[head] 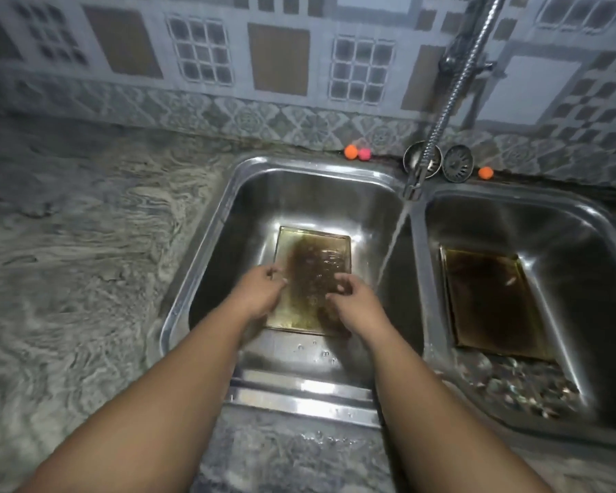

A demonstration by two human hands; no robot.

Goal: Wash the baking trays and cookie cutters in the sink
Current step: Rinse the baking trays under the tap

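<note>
A stained baking tray (313, 265) lies flat on the floor of the left sink basin (299, 193). The left hand (260, 293) curls at its left edge, and the right hand (356, 297) bends its fingers over the near right corner. Blur hides whether either actually grips. Water (392, 243) runs from the faucet (414, 185) just right of the tray. A second tray (491, 300) lies in the right basin (584, 222).

Counter (86, 243) holds a two-basin sink (200, 243). Left tray (313, 257) lies under the left hand (260, 293) and right hand (356, 300), and right tray (491, 300) lies right of them. Strainers (457, 163) and balls (351, 151) sit beyond.
</note>
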